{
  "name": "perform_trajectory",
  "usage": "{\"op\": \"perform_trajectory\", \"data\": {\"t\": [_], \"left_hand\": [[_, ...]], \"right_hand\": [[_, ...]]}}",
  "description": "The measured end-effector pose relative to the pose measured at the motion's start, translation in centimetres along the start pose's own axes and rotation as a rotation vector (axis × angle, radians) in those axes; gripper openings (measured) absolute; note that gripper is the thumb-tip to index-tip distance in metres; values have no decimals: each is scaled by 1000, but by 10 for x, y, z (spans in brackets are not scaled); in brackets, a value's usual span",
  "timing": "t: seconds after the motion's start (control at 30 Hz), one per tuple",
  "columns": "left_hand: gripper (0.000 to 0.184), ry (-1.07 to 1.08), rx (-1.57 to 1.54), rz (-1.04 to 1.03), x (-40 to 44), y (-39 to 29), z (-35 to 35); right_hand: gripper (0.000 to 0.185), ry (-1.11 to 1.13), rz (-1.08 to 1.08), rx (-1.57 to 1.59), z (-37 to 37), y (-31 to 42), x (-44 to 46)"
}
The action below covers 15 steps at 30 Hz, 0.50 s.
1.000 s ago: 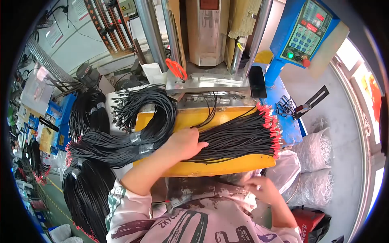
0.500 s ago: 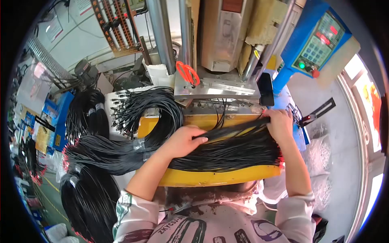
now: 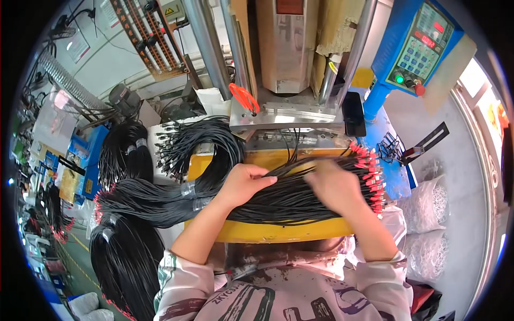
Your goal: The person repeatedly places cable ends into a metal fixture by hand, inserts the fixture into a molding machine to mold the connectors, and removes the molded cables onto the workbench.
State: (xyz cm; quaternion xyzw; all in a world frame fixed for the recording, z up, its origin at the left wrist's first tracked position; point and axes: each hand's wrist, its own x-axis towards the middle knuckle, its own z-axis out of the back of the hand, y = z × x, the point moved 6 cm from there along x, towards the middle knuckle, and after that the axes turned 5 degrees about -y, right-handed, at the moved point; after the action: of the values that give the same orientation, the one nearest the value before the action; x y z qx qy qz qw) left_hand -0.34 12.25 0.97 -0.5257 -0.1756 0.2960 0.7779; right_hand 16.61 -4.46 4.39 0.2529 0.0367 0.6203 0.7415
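Note:
Black cables (image 3: 289,206) with red ends (image 3: 372,174) lie across a yellow surface (image 3: 267,234) in front of me. My left hand (image 3: 243,184) is closed on a few of the upper cables, thumb pointing right. Smeared by motion, my right hand (image 3: 336,186) is over the right part of the same cables; its fingers are blurred, and whether it grips any cannot be seen. Behind my hands stands a press with a metal plate (image 3: 289,115), and thin black cables hang down just below it.
More taped cable bundles (image 3: 126,249) lie at the left, and a curved bundle (image 3: 214,142) is behind my left hand. A phone (image 3: 353,114) rests right of the press. A blue control panel (image 3: 417,51) stands at upper right, with plastic bags (image 3: 426,203) below.
My right hand has moved left from the cables' right end towards my left hand. The lifted strand has dropped, and the red ends now show spread out at the right.

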Motion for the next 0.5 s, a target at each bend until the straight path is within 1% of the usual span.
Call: {"op": "perform_trajectory", "data": {"t": [0.03,0.07,0.1,0.2,0.23,0.3,0.33,0.37,0.43,0.47,0.5], "left_hand": [[23,5,-59,43,-1,0,1],[23,-4,-60,37,2,0,0],[22,-32,-73,35,4,3,-2],[19,-75,-85,54,-5,16,-10],[17,-106,-167,43,-6,17,-7],[13,-155,-328,16,-8,7,1],[13,-161,-321,9,-10,-4,-1],[15,-285,-187,-105,-16,-21,-3],[19,-510,87,-309,-38,-63,-9],[19,-494,89,-300,-44,-63,-7],[19,-364,189,-362,-42,-67,-3]], "right_hand": [[36,-55,-210,-141,6,-34,-6],[34,-109,-408,-286,16,-54,-6],[34,-104,-391,-288,17,-52,-2],[37,-54,99,-4,12,11,-1],[37,-62,105,2,10,10,-3],[38,-108,27,-43,-2,-1,-5],[39,-131,-5,-67,-4,-5,-2],[39,-134,1,-65,-7,-5,2],[38,64,-209,608,-31,-2,-1],[38,158,-326,944,-43,2,-9],[38,143,-330,941,-43,-2,-10]]}}
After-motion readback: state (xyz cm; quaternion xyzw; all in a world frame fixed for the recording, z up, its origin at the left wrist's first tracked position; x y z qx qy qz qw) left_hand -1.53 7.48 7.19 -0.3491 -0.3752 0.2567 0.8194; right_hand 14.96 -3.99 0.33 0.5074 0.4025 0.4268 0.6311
